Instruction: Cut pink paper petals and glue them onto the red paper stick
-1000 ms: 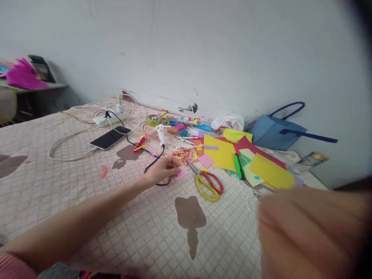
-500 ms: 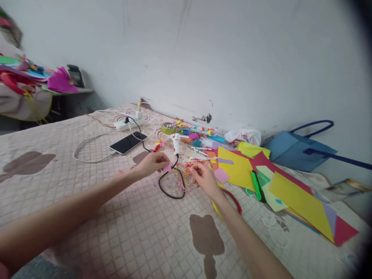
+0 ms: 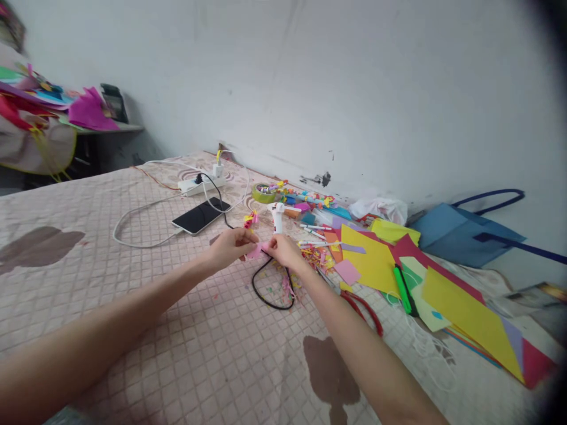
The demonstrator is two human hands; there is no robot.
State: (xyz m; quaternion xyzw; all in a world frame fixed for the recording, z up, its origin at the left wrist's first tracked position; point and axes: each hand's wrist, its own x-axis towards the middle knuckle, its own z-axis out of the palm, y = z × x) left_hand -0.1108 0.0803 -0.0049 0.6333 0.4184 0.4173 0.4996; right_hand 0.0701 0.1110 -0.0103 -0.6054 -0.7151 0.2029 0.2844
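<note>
A small piece of pink paper (image 3: pixel 254 252) is pinched in my left hand (image 3: pixel 231 247), the fingers closed on its left side. My right hand (image 3: pixel 283 250) has its thumb and fingers closed at the paper's right edge, so both hands hold it. Just behind them a white glue gun (image 3: pixel 277 216) stands upright, and its black cord (image 3: pixel 271 306) loops on the cover below my hands. To the right lie colourful paper scraps (image 3: pixel 316 260) and a square of pink paper (image 3: pixel 347 272). Red-handled scissors (image 3: pixel 370 313) rest beside my right forearm.
A phone (image 3: pixel 201 216) on a white cable and a power strip (image 3: pixel 201 186) lie at the left. Coloured sheets (image 3: pixel 472 321), a green cutter (image 3: pixel 403 289) and a blue bag (image 3: pixel 460 230) are at the right. Green tape (image 3: pixel 262 193) sits near the wall.
My right hand has moved left from above the scraps to the pink paper and now grips its right edge. The scissors are more exposed. The view has shifted slightly.
</note>
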